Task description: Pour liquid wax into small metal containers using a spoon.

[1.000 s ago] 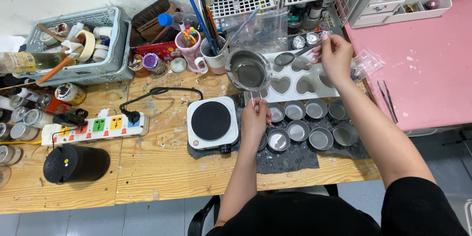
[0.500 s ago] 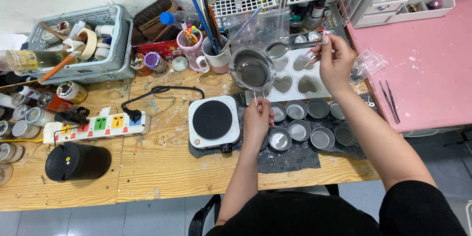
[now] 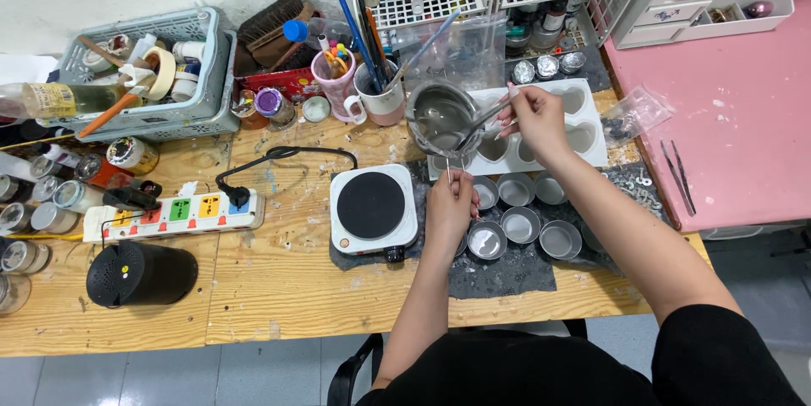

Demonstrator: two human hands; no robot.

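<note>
The right hand [image 3: 534,119] has its fingers pinched on a metal spoon [image 3: 481,121], whose bowl dips into the small steel pot [image 3: 439,117] of grey liquid. The left hand [image 3: 450,203] is clenched around the pot's thin wire handle, holding it above the counter [image 3: 279,279] between the white hot plate [image 3: 372,207] and the white heart-shaped mould tray [image 3: 583,131]. Round metal tins [image 3: 524,224] sit on a dark mat just beside the left hand. Farther left lie a white power strip [image 3: 173,213] with coloured sockets, a black cylinder [image 3: 139,273], and a grey basket [image 3: 144,76] holding a yellow-labelled bottle [image 3: 59,100].
</note>
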